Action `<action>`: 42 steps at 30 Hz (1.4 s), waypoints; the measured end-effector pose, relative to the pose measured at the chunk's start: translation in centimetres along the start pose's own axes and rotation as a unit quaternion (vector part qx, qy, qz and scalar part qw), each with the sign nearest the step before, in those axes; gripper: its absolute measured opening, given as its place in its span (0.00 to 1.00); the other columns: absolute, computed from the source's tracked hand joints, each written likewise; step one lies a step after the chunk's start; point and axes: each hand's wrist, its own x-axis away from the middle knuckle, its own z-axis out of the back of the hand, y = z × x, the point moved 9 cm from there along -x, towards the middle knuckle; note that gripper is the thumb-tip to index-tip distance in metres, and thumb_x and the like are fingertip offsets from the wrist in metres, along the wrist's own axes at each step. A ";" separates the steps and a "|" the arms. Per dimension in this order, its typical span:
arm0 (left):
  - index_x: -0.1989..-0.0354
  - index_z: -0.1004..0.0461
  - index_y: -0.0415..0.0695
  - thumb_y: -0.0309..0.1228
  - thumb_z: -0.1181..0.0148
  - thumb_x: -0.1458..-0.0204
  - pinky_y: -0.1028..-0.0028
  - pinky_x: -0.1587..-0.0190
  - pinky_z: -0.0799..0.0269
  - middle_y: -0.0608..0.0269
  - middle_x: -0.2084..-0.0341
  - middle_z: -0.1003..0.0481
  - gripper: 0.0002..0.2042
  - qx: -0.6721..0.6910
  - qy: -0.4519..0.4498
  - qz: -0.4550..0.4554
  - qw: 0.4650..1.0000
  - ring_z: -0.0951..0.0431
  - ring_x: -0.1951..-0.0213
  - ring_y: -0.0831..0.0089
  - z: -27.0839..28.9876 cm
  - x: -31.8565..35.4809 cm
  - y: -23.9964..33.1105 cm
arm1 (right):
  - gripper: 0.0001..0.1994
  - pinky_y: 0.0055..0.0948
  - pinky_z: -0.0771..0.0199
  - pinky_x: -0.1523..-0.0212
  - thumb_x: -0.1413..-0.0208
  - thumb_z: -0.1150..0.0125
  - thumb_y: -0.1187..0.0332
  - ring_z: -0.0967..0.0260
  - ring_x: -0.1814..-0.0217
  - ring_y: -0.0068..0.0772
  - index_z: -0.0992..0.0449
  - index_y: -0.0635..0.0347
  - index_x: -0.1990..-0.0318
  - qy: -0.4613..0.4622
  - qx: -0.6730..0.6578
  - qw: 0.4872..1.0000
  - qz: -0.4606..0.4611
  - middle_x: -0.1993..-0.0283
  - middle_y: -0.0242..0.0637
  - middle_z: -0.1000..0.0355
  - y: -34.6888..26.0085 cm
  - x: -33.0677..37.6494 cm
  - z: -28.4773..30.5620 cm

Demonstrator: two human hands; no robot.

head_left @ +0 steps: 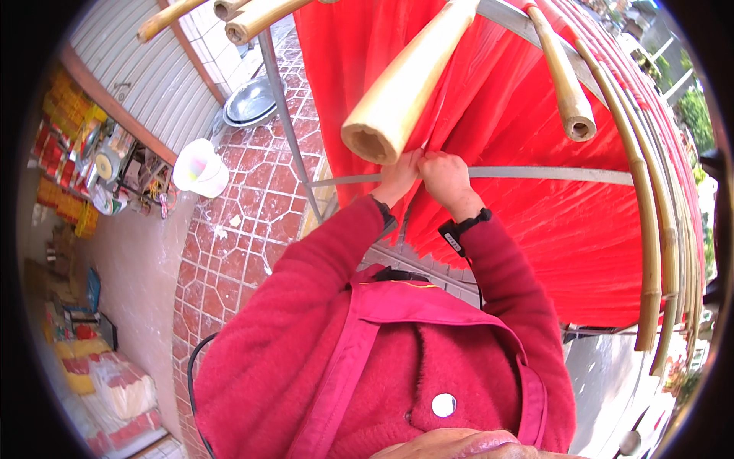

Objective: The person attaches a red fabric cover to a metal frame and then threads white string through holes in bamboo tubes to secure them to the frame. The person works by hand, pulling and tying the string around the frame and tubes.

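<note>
Both my hands are close together in front of me, just below the open end of a thick bamboo pole. My left hand is closed at the edge of a hanging bright red sheet, thin and cloth-like. Right beside it, my right hand has its fingers curled and pinches gathered folds of the same sheet. The fingertips are partly hidden by the backs of the hands. Behind the wrists runs a grey metal bar. More red folds hang to the left of the pole.
A thinner bamboo pole juts toward me at the upper right, and several curved-looking poles line the right side. A metal frame leg stands at left. On the red tiled floor are a white bucket and metal basins.
</note>
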 end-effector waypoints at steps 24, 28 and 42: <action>0.32 0.41 0.36 0.27 0.47 0.35 0.65 0.28 0.44 0.51 0.33 0.38 0.24 0.557 -0.071 -0.240 0.792 0.41 0.29 0.63 22.0 -8.9 21.6 | 0.05 0.35 0.24 0.56 0.52 0.40 0.71 0.22 0.55 0.36 0.18 0.50 0.70 0.013 -0.013 0.986 -0.163 0.65 0.32 0.21 0.7 -0.7 2.6; 0.28 0.47 0.36 0.33 0.45 0.34 0.62 0.26 0.51 0.49 0.29 0.43 0.30 0.530 -0.070 -0.232 0.813 0.46 0.26 0.60 20.4 -10.5 21.6 | 0.05 0.36 0.24 0.55 0.51 0.41 0.71 0.22 0.55 0.36 0.19 0.50 0.69 -0.077 0.003 0.994 -0.083 0.64 0.33 0.21 0.3 -0.8 0.1; 0.27 0.48 0.36 0.56 0.66 0.30 0.65 0.25 0.57 0.51 0.27 0.46 0.36 0.530 -0.177 -0.147 0.816 0.51 0.25 0.64 17.7 -11.3 18.0 | 0.04 0.23 0.26 0.54 0.37 0.41 0.76 0.27 0.57 0.20 0.25 0.64 0.56 0.396 -0.627 0.640 -0.202 0.60 0.32 0.24 4.7 0.6 9.9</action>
